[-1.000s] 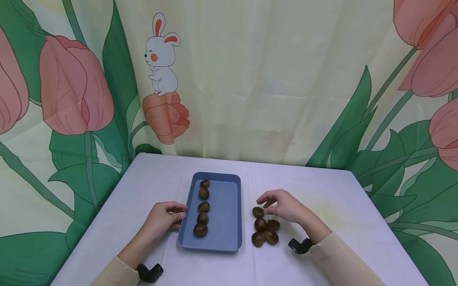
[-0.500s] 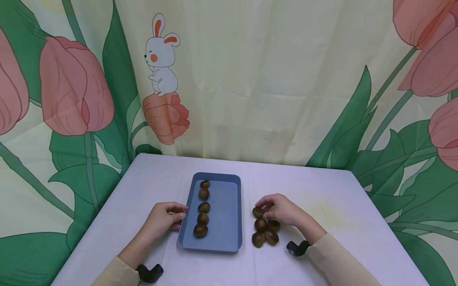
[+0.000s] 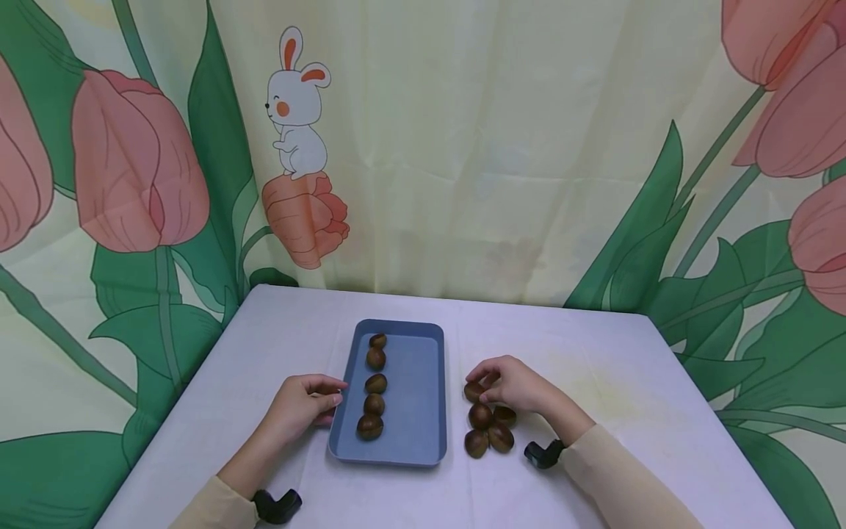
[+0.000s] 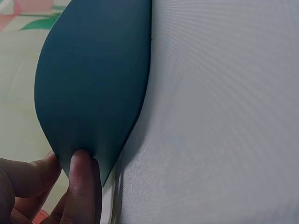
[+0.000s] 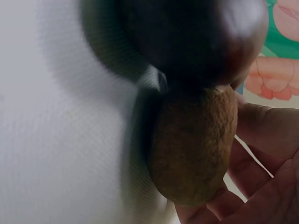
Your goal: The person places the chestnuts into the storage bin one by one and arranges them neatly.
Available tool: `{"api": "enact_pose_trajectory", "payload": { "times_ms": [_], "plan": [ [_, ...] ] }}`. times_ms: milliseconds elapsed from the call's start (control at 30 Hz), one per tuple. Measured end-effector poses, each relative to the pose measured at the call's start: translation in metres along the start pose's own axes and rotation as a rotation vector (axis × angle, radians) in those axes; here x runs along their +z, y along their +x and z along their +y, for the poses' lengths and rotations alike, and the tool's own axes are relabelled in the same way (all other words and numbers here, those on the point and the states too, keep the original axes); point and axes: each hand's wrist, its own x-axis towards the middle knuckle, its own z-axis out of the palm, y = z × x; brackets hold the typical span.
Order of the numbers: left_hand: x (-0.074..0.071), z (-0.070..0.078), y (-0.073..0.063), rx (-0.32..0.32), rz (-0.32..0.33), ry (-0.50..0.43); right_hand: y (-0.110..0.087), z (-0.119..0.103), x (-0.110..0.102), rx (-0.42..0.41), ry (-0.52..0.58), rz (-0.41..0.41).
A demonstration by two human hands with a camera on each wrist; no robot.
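In the head view, my right hand [image 3: 515, 383] pinches the farthest chestnut [image 3: 473, 391] of a small cluster between fingers and thumb. Other glossy brown chestnuts [image 3: 480, 416] lie just nearer. The right wrist view has a dark chestnut [image 5: 201, 42] and a matte-sided one [image 5: 196, 144] in front of my fingers, largely hiding the held one. My left hand [image 3: 297, 402] touches the left edge of a blue-grey tray [image 3: 413, 448]; the left wrist view shows a fingertip [image 4: 81, 163] against its outer wall. Several chestnuts [image 3: 374, 404] stand in a column along the tray's left half.
White cloth [image 3: 568, 353] covers the table. Behind it hangs a curtain [image 3: 463, 147] printed with tulips and a rabbit. Black wrist devices [image 3: 277, 505] sit at both beige sleeves [image 3: 624, 477].
My right hand has come down and slightly left onto the far chestnut and taken it between the fingers, shifting it a little left. The left hand and tray have stayed in place.
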Motion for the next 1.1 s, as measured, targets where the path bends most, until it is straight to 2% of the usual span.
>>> {"api": "enact_pose_trajectory", "payload": {
  "times_ms": [233, 467, 733, 1100],
  "plan": [
    [0.0, 0.001, 0.0, -0.005, 0.005, 0.006, 0.002, -0.004, -0.005, 0.021, 0.011, 0.021],
    [0.0, 0.001, 0.001, -0.011, 0.009, 0.009, 0.008, -0.015, -0.013, -0.03, 0.017, 0.075],
    [0.001, 0.003, 0.0, -0.006, 0.012, 0.009, 0.022, -0.036, -0.017, -0.06, 0.049, 0.123],
    [0.001, 0.003, -0.002, -0.004, 0.022, 0.025, 0.043, -0.064, -0.007, -0.099, 0.079, 0.103]
  ]
}}
